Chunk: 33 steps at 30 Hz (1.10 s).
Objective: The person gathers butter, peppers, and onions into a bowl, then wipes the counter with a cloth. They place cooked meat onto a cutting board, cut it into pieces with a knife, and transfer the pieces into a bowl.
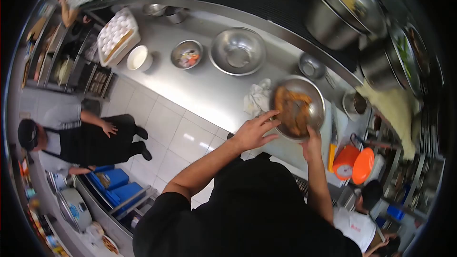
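A steel mixing bowl (317, 96) holding orange-brown pieces of food (299, 124), coated in what looks like a sauce, is at the right part of the counter. My right hand (312, 143) grips its near rim, thumb on the inside and the other fingers hidden below. At the bowl's left edge, my left hand (257, 132) is spread, fingertips right at the rim and nothing in its grasp. A crumpled white cloth (257, 97) lies just left of the bowl. Under and beside it shows a pale cutting board (290, 154).
Along the steel counter (162, 83) stand a large steel bowl (238, 51), a smaller bowl of chopped food (187, 54), a white tub (139, 59) and a crate of eggs (119, 31). An orange scale (346, 163) sits at right. One person (95, 133) stands left, another (357, 219) lower right.
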Tool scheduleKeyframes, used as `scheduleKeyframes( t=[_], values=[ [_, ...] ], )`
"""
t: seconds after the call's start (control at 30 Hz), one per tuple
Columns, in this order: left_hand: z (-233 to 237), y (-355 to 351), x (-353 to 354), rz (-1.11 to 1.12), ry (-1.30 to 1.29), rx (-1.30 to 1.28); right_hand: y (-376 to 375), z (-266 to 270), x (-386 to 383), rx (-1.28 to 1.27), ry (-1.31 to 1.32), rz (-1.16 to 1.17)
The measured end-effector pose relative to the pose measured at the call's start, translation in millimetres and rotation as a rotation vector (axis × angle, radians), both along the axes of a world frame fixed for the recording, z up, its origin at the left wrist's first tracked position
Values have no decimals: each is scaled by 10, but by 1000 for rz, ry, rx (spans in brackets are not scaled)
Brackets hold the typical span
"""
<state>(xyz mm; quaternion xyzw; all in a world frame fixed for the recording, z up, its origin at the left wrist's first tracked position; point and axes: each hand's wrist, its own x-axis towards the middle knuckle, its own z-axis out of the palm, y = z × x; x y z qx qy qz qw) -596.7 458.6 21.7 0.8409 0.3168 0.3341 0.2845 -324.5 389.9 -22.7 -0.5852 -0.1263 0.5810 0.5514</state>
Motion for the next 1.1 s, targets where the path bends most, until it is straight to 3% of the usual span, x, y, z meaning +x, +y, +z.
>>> scheduleKeyframes(
  t=[0.1,0.17,0.23,0.27,0.3,0.33,0.43,0.47,0.7,0.83,0.87,0.9,0.93,1.0,1.03,1.1],
  values=[
    [-79,319,-498,321,-114,200,-265,-18,64,-86,-152,-80],
    [-242,723,-895,870,-253,-185,-386,-130,161,-135,-243,-104],
    [-661,1318,-1533,1194,-139,73,-461,-299,324,-189,-326,-89],
    [-686,1527,-1757,1325,-207,-201,-443,-319,373,-198,-394,-61],
    [-949,1775,-2019,1389,-93,-198,-439,-324,406,-211,-461,-34],
    [-973,1949,-2157,1385,-25,-269,-439,-330,421,-222,-527,-9],
    [-861,2264,-2308,1289,-424,-693,-480,-384,405,-145,-470,-73],
    [-902,2320,-2292,1375,-557,-605,-485,-416,414,-113,-483,-48],
    [-1157,2530,-2430,1100,-459,-828,-514,-610,498,-53,-505,-74],
    [-1469,2639,-2767,1223,-413,-562,-485,-577,464,-84,-531,-100],
    [-1010,2492,-2807,1208,-535,-616,-486,-591,451,-91,-544,-134],
    [-711,2392,-2900,1204,-612,-491,-487,-618,467,-67,-541,-115],
    [-849,2508,-3257,1245,-558,-355,-492,-654,510,-48,-538,-99],
    [-571,2559,-3741,1397,-568,-362,-540,-758,596,-24,-538,-88],
    [-979,2810,-4418,1429,-420,-302,-530,-778,604,-17,-540,-98],
    [-646,2698,-4564,1456,-684,-295,-543,-878,652,19,-552,-123]
  ],
)
